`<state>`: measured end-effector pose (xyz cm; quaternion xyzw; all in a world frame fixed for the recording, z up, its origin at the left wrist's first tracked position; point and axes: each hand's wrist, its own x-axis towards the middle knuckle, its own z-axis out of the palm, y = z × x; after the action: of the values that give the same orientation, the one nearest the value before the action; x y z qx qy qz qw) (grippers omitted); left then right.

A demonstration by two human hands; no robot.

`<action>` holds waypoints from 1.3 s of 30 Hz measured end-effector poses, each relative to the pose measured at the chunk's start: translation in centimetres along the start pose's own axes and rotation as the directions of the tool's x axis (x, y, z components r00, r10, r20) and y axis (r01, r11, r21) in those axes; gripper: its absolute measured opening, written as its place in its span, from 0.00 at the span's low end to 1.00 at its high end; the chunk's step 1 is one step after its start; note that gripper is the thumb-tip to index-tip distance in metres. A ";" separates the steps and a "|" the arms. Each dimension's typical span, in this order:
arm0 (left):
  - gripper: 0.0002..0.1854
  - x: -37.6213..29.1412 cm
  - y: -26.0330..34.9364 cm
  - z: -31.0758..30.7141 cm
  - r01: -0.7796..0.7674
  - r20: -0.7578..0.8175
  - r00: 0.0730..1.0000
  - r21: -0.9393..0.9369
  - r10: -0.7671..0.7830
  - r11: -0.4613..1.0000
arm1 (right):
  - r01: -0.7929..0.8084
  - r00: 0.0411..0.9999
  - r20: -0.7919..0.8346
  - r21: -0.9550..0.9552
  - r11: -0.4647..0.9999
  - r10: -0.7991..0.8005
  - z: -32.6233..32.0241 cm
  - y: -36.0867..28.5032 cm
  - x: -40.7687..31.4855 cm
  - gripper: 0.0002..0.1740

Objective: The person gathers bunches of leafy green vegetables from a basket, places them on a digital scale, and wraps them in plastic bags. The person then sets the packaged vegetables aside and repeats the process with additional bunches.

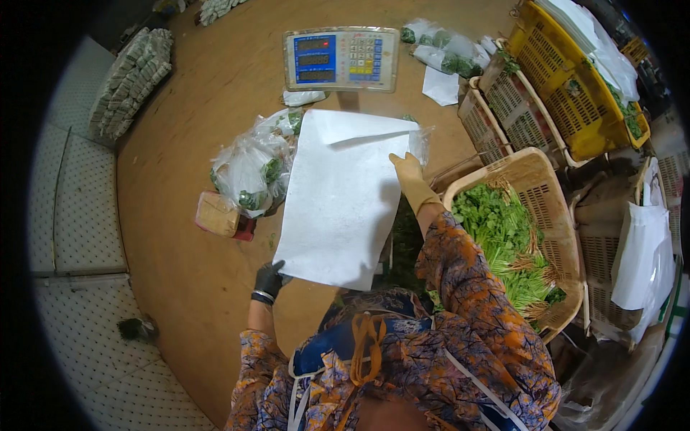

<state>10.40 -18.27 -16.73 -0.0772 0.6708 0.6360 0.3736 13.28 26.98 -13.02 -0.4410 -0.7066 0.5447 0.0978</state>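
Stretched out before me is a large white paper-like sheet (342, 204), its far edge folded over. My left hand (271, 280), in a dark glove, grips the near left corner. A tan rubber glove covers my right hand (409, 175), which pinches the far right edge. Clear plastic shows just beyond that edge. Beyond the sheet stands a weighing scale's display and keypad (341, 59); whatever lies under the sheet is hidden. Clear bags of green vegetables (253, 167) rest left of the sheet.
At my right, a tan plastic crate (558, 215) holds leafy greens with roots (501, 237). Behind it stand more crates, one yellow (560, 70). A taped block (217, 214) sits on the floor at left. More bagged greens (447, 48) lie far right. White dotted panels (86, 210) border the left.
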 end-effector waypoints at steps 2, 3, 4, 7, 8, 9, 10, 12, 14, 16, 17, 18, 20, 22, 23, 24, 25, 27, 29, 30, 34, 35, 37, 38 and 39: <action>0.09 -0.2 -0.6 -0.8 0.201 -0.039 0.974 -0.286 -0.221 0.937 | -0.055 0.998 0.029 -0.138 0.989 0.060 2.1 -1.2 -0.3 0.37; 0.10 0.3 -1.0 -1.1 0.238 -0.070 0.961 -0.281 -0.267 0.930 | -0.050 0.999 0.017 -0.104 0.993 0.052 2.8 -1.9 -0.4 0.35; 0.10 0.9 -0.9 -1.0 0.272 -0.089 0.947 -0.286 -0.308 0.919 | -0.049 0.999 -0.004 -0.069 0.996 0.049 2.9 -2.4 -0.4 0.34; 0.12 2.8 -2.5 -2.3 0.201 -0.068 0.977 -0.048 -0.204 0.978 | 0.462 0.872 0.301 -0.768 0.443 -0.387 3.1 -1.7 -0.6 0.24; 0.12 3.4 -2.6 -2.6 0.247 -0.053 0.967 -0.055 -0.250 0.968 | 0.391 0.911 0.179 -0.667 0.635 -0.372 3.7 -1.1 -0.7 0.25; 0.12 4.0 -2.4 -2.9 0.344 -0.056 0.934 -0.120 -0.352 0.931 | 0.307 0.941 0.039 -0.525 0.794 -0.337 4.7 -0.6 -0.4 0.25; 0.13 4.5 -2.2 -3.0 0.396 -0.060 0.913 -0.115 -0.404 0.911 | 0.236 0.953 -0.102 -0.346 0.908 -0.286 5.1 0.1 0.1 0.26; 0.14 4.4 -2.6 -4.0 0.400 -0.075 0.914 -0.010 -0.399 0.916 | 0.257 0.945 -0.167 -0.160 0.953 -0.283 2.5 0.8 -1.1 0.27; 0.15 2.9 0.2 -2.7 0.392 -0.249 0.907 0.203 -0.339 0.897 | 0.331 0.932 -0.162 0.023 0.943 -0.323 -2.2 2.5 -5.6 0.30; 0.15 4.4 -7.7 -13.3 -0.053 -0.245 0.883 0.796 0.400 0.603 | -0.002 0.991 -0.131 -0.086 0.996 -0.010 -10.8 0.6 -10.7 0.20; 0.13 4.6 -3.6 -9.0 -0.232 -0.129 0.855 0.771 0.502 0.593 | 0.182 0.864 -0.446 -0.155 0.971 -0.233 -15.2 6.3 -11.9 0.18; 0.11 3.5 1.1 -4.8 -0.292 -0.022 0.844 0.819 0.535 0.494 | 0.093 0.809 -0.585 0.039 0.995 -0.053 -20.0 10.8 -13.5 0.17; 0.08 2.3 5.5 1.9 -0.404 0.123 0.848 0.779 0.516 0.480 | -0.289 0.759 -0.594 0.060 0.956 0.267 -26.9 18.0 -16.3 0.18; 0.07 2.3 6.8 9.7 -0.481 0.243 0.874 0.560 0.421 0.675 | -0.504 0.765 -0.513 -0.100 0.858 0.389 -29.1 23.0 -17.8 0.20; 0.07 2.1 7.1 14.5 -0.483 0.322 0.871 0.428 0.370 0.764 | -0.477 0.818 -0.452 -0.184 0.860 0.356 -28.8 27.2 -17.8 0.22; 0.07 2.4 6.6 18.6 -0.581 0.493 0.796 0.461 0.351 0.671 | -0.524 0.797 -0.408 -0.101 0.846 0.445 -27.9 25.6 -18.1 0.25; 0.08 1.8 6.2 23.0 -0.598 0.593 0.759 0.471 0.268 0.649 | -0.580 0.765 -0.352 -0.011 0.815 0.539 -27.1 25.0 -18.2 0.26; 0.13 0.4 6.1 32.3 -0.871 0.836 0.452 0.337 0.313 0.358 | -0.624 0.749 -0.238 0.065 0.779 0.619 -26.5 26.2 -18.1 0.28; 0.14 -2.4 6.7 42.0 -0.702 0.774 0.633 0.588 -0.026 0.401 | -0.700 0.681 -0.223 0.082 0.709 0.698 -25.1 34.9 -17.1 0.27; 0.14 0.6 3.4 43.2 -0.975 0.955 0.221 0.214 0.197 0.058 | -0.701 0.692 -0.187 0.060 0.711 0.698 -24.1 37.1 -16.4 0.27; 0.30 2.9 -1.0 52.7 -0.746 0.560 0.666 0.489 -0.493 -0.453 | -0.470 0.882 -0.046 -0.002 0.883 0.469 -22.2 34.0 -17.1 0.39; 0.33 3.4 -1.7 53.8 -0.660 0.381 0.740 0.568 -0.554 -0.491 | -0.436 0.899 0.033 -0.034 0.899 0.437 -22.2 34.2 -16.7 0.43; 0.35 5.1 -3.6 55.1 -0.652 0.286 0.715 0.601 -0.637 -0.462 | -0.465 0.879 0.100 -0.040 0.884 0.467 -22.6 33.6 -16.1 0.48; 0.37 5.8 -4.5 55.1 -0.642 0.236 0.699 0.621 -0.675 -0.449 | -0.527 0.845 0.096 -0.022 0.850 0.526 -22.7 32.4 -15.8 0.49; 0.35 6.1 -5.2 55.3 -0.687 0.288 0.666 0.596 -0.688 -0.415 | -0.592 0.803 0.087 -0.001 0.806 0.589 -23.2 31.1 -15.8 0.49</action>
<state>31.31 33.43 -19.65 0.5464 0.6197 -0.3079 0.4719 53.02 31.80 -25.20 -0.6145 -0.5307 0.5750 -0.1003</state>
